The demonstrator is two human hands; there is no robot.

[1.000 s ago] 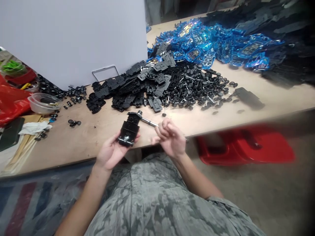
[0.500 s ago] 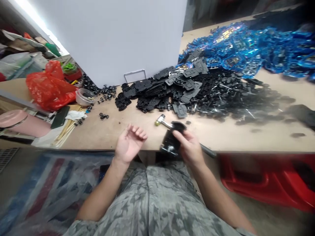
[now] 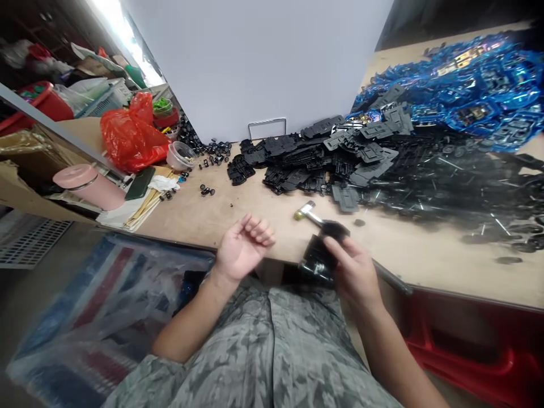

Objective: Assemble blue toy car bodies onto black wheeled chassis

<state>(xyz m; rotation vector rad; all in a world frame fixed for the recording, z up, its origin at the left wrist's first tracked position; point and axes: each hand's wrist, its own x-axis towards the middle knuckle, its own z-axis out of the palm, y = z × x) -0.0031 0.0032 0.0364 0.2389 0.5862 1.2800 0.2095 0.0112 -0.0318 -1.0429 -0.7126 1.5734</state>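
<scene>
My right hand (image 3: 355,263) grips a black plastic toy car chassis (image 3: 318,260) at the table's front edge; motion blurs its details. My left hand (image 3: 246,246) is palm up just left of it, fingers loosely curled with nothing in them. A small hammer (image 3: 314,216) with a yellowish tip lies on the table, partly hidden behind the chassis and my right hand. Beyond it spreads a heap of black chassis pieces (image 3: 293,156). To the right lie many wheels on metal axles (image 3: 442,181), blurred.
Blue shiny car bodies (image 3: 480,107) are heaped at the back right. A white panel (image 3: 263,62) stands behind the black heap. On the left are a red bag (image 3: 131,139), a clear tub (image 3: 182,156), a phone (image 3: 140,182) and a pink bottle (image 3: 89,186). A red stool (image 3: 467,345) stands below.
The view has turned left, so the table and its contents sit farther right. My right hand still holds the chassis, and my left hand keeps its loosely curled pose.
</scene>
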